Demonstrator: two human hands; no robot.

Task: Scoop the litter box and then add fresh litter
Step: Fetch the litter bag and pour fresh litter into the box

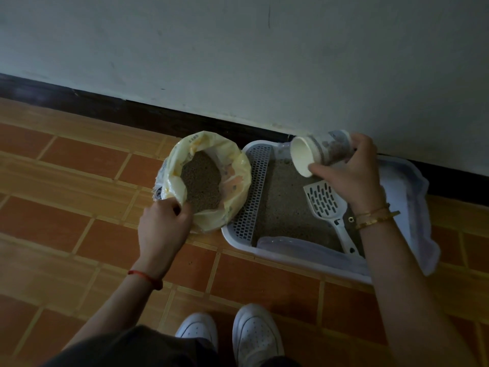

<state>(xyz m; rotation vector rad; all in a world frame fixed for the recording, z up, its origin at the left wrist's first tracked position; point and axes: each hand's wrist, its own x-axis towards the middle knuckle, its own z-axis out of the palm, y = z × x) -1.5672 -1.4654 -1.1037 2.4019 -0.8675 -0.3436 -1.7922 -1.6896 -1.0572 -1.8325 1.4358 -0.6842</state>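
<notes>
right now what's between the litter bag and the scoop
In the head view, the perforated grate of the box and a strip of litter lie between the bag and the scoop; nothing else.

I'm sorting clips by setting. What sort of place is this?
Probably a home, a pet corner against a wall: tiled floor, litter box holding a scoop, and an open litter bag beside it.

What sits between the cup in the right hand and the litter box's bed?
Nothing visible: the cup tilts over bare litter in the litter box; the slotted scoop lies nearer the person, off to the side.
</notes>
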